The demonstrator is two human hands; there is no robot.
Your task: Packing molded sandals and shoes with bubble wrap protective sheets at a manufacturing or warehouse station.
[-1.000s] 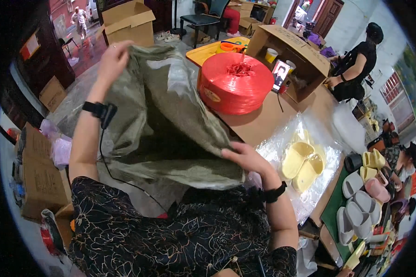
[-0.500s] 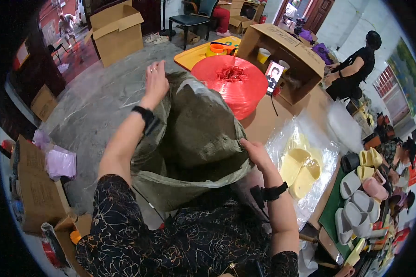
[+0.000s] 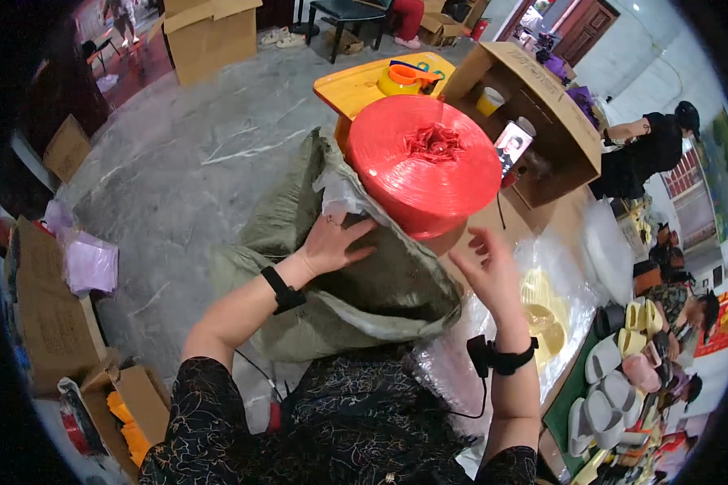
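A large olive-green woven sack (image 3: pixel 323 327) stands in front of me, its mouth gaping toward me and its far rim folded upward. Over the sack's opening is my left hand (image 3: pixel 332 245), fingers spread and holding nothing; whether it touches the inner wall I cannot tell. My right hand (image 3: pixel 491 271) is apart from the sack, just beyond its right rim, with fingers loosely curled and apart. Between that hand and the sack's far side sits a big roll of red plastic twine (image 3: pixel 425 166). The sack's bottom is hidden in shadow.
Right of the sack, yellow slippers (image 3: pixel 546 323) lie in clear plastic on the table. Behind them are an open cardboard box (image 3: pixel 534 77), a phone (image 3: pixel 511 147) and a yellow tray (image 3: pixel 348 89). Several slippers (image 3: pixel 603 412) pile up at right, near a co-worker (image 3: pixel 643 149).
Both hands have let go of the sack's rim. My left hand has moved down and right over the opening; my right hand has lifted away to the right. The sack's mouth has sagged.
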